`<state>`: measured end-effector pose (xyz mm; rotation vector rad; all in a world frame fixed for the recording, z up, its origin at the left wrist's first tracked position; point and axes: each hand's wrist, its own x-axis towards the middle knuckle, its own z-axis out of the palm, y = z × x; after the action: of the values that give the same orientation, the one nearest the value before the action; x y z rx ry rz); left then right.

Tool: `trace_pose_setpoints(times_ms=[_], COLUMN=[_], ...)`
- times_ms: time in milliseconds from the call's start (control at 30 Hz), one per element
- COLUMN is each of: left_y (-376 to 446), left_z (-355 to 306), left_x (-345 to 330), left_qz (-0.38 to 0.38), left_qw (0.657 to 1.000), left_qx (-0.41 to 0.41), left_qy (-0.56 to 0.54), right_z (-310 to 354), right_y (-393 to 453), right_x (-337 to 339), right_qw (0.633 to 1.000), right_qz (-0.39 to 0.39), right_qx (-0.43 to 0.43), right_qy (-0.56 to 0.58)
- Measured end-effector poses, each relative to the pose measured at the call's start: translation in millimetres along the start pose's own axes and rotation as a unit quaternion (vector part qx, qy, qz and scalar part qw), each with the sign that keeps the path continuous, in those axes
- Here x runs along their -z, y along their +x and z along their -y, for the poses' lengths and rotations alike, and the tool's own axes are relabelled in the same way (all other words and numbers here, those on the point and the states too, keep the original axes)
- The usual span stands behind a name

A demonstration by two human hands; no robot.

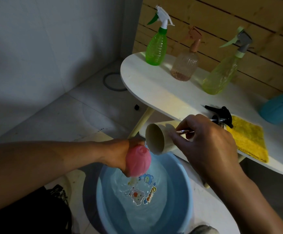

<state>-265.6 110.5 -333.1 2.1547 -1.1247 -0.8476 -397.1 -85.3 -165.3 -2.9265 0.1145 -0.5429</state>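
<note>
Pouring step: pink bottle (138,162), left hand (118,153) curled round it, over blue basin (179,183) at 6 o'clock; right hand (205,141) grips tilted cream cup (155,141) at bottle's 2 o'clock; best to keep lip on mouth and tilt slowly.

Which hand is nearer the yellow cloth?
Right. The right hand, holding the cream cup, is beside the yellow cloth; the left hand, gripping the pink bottle, is farther off over the blue basin.

Pink bottle (138,162), cream cup (156,141), cartoon-printed blue basin (178,183)
</note>
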Motion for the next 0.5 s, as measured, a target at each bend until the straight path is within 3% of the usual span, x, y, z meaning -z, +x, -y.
trace_pose_setpoints(times_ms=[500], left_y=[-5.9], left_z=[-9.6], left_x=[2.3], left_qz=[-0.020], left_qw=[1.000], left_qx=[-0.013], left_qy=[0.000], right_z=[5.8], right_y=[-4.3], right_x=[2.6], right_qw=[0.999], right_qz=[-0.009], right_qx=[0.047], right_qy=[-0.021])
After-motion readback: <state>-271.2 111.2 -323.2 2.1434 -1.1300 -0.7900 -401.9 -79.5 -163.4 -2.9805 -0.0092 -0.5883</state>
